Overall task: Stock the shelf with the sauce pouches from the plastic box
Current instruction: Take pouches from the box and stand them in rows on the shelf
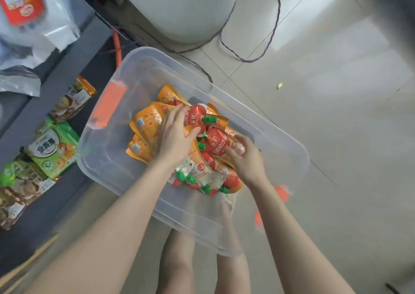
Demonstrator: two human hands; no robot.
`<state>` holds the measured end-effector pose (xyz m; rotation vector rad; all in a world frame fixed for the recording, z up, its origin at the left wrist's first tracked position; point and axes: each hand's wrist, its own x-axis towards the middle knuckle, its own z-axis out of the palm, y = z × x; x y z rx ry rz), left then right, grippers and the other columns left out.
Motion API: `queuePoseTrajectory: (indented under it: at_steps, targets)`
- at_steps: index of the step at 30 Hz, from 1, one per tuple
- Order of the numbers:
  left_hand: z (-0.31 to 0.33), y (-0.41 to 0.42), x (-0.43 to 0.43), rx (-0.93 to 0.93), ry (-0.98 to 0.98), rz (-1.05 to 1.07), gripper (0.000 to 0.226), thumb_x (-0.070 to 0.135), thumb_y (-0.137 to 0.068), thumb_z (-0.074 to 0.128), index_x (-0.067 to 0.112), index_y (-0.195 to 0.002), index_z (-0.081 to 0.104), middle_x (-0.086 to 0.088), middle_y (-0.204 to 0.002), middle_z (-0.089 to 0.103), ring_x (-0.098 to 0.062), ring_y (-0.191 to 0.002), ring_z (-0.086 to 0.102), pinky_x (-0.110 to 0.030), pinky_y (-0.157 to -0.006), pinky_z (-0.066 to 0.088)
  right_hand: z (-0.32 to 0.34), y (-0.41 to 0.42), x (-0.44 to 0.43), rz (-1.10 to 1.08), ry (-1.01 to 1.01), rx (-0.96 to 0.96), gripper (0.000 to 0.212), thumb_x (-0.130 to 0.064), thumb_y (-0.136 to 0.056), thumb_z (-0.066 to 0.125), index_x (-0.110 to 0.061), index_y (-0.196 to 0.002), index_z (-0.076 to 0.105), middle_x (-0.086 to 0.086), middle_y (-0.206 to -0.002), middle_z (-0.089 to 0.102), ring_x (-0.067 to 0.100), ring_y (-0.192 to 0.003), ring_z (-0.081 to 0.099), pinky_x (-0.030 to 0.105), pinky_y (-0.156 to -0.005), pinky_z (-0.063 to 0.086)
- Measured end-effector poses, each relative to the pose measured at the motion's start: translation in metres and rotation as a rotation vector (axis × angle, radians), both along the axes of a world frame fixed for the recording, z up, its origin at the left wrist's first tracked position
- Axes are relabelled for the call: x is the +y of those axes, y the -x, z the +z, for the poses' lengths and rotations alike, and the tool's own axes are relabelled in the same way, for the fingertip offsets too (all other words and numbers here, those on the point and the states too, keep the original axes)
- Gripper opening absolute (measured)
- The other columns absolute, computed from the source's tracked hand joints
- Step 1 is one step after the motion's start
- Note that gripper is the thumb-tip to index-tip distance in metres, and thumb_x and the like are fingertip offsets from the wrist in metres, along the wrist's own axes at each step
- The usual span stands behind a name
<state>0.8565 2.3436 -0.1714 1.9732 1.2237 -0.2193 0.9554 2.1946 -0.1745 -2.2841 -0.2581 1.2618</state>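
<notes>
L hand point(175, 137) lay w/ fingers spread wide, flat on orange pouches point(146, 123) mid plastic box point(105, 159), prob pinning the pile, while R hand point(248, 160) curled fingers round a red sauce pouch point(217, 141) toward the box's right rim, likely to lift it for the shelf point(60, 69).

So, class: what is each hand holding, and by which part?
The right hand grips a red sauce pouch by the end away from its cap. The left hand lies flat on the pile, gripping nothing.
</notes>
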Motion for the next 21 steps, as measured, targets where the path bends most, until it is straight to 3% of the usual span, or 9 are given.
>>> queuePoseTrajectory:
  at_steps: [2, 5, 10, 13, 15, 18, 21]
  targets:
    - [-0.021, -0.004, 0.014, 0.080, -0.026, -0.111, 0.063, 0.036, -0.088, 0.061, 0.016, -0.141, 0.035, -0.004, -0.150, 0.031, -0.023, -0.139, 0.024, -0.042, -0.112, 0.018, -0.023, -0.004, -0.002, 0.069, 0.039, 0.000, 0.050, -0.033, -0.085, 0.065, -0.016, -0.129, 0.050, 0.004, -0.130, 0.052, 0.022, -0.121, 0.047, 0.043, -0.101, 0.042]
    - [-0.041, -0.005, 0.028, 0.146, -0.080, -0.256, 0.062, 0.045, -0.083, 0.062, 0.016, -0.135, 0.042, -0.006, -0.137, 0.044, -0.026, -0.129, 0.037, -0.042, -0.108, 0.022, -0.048, -0.006, -0.007, 0.201, 0.108, -0.105, 0.052, -0.039, -0.079, 0.070, -0.018, -0.123, 0.052, 0.003, -0.122, 0.050, 0.022, -0.115, 0.041, 0.041, -0.098, 0.041]
    - [-0.051, -0.011, 0.046, 0.192, -0.129, -0.363, 0.060, 0.057, -0.070, 0.067, 0.025, -0.119, 0.056, -0.003, -0.121, 0.052, -0.024, -0.121, 0.038, -0.038, -0.096, 0.022, -0.067, -0.002, -0.003, 0.260, 0.124, -0.181, 0.043, -0.040, -0.075, 0.074, -0.017, -0.104, 0.053, 0.002, -0.111, 0.050, 0.023, -0.108, 0.040, 0.035, -0.088, 0.039]
    - [-0.048, -0.011, 0.049, 0.201, -0.113, -0.416, 0.055, 0.059, -0.074, 0.063, 0.024, -0.116, 0.056, -0.004, -0.119, 0.053, -0.026, -0.120, 0.038, -0.037, -0.099, 0.020, -0.061, -0.003, 0.000, 0.246, 0.118, -0.152, 0.036, -0.038, -0.075, 0.074, -0.017, -0.094, 0.052, 0.002, -0.102, 0.057, 0.026, -0.097, 0.051, 0.042, -0.082, 0.047]
    - [-0.041, -0.008, 0.049, 0.169, -0.113, -0.413, 0.051, 0.057, -0.079, 0.059, 0.020, -0.113, 0.054, -0.007, -0.112, 0.059, -0.030, -0.115, 0.045, -0.037, -0.098, 0.022, -0.050, -0.003, -0.001, 0.220, 0.081, -0.135, 0.031, -0.033, -0.075, 0.074, -0.017, -0.086, 0.050, 0.001, -0.089, 0.060, 0.028, -0.086, 0.056, 0.045, -0.074, 0.049]
    - [-0.023, -0.005, 0.052, 0.056, -0.065, -0.323, 0.046, 0.052, -0.082, 0.058, 0.014, -0.108, 0.053, -0.009, -0.096, 0.066, -0.035, -0.100, 0.055, -0.039, -0.093, 0.032, -0.026, -0.004, -0.001, 0.136, -0.005, -0.142, 0.025, -0.027, -0.075, 0.073, -0.019, -0.082, 0.051, -0.003, -0.079, 0.058, 0.026, -0.078, 0.058, 0.038, -0.066, 0.046]
    - [0.002, -0.003, 0.053, -0.143, 0.036, -0.223, 0.035, 0.046, -0.082, 0.063, 0.015, -0.098, 0.056, 0.002, -0.081, 0.063, -0.027, -0.087, 0.060, -0.038, -0.084, 0.041, 0.005, -0.004, 0.001, 0.061, -0.139, -0.137, 0.013, -0.020, -0.076, 0.071, -0.011, -0.084, 0.064, 0.005, -0.082, 0.065, 0.028, -0.080, 0.060, 0.041, -0.071, 0.049]
